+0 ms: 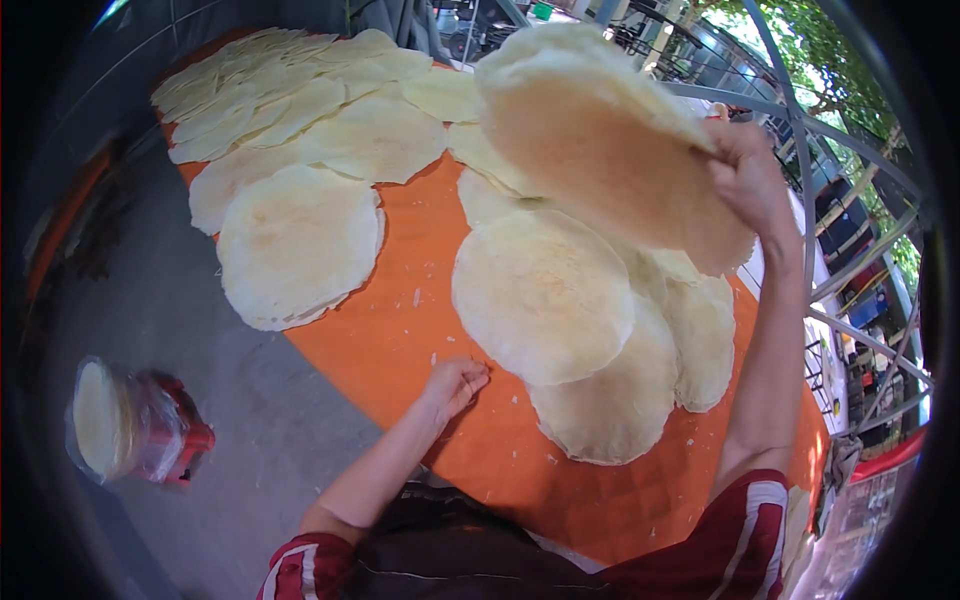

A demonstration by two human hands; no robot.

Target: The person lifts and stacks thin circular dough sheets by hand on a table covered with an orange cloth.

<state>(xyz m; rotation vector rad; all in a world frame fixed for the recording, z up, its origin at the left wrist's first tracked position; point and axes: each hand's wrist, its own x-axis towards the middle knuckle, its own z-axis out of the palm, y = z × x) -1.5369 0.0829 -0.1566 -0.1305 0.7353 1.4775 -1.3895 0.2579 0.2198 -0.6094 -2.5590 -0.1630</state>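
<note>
My right hand (748, 170) is raised on the right, its fingers closed on the edge of a large thin round flatbread (600, 150). The flatbread hangs tilted above the table, its browned face showing. Low over the front of the orange cloth, my left hand (458, 386) is closed with fingers curled together and nothing visible in them. Just beyond it lies a pale round flatbread (543, 295), overlapping another flatbread (610, 400) nearer me. More flatbreads (703, 340) lie to their right, partly covered by the raised one.
An orange cloth (410, 265) covers the table. A stack of flatbreads (300, 240) sits at its left edge, with many overlapping ones (270, 95) at the far left. On the floor, a plastic-wrapped stack (105, 420) stands by a red object (185, 430). Metal bars (800, 180) rise at right.
</note>
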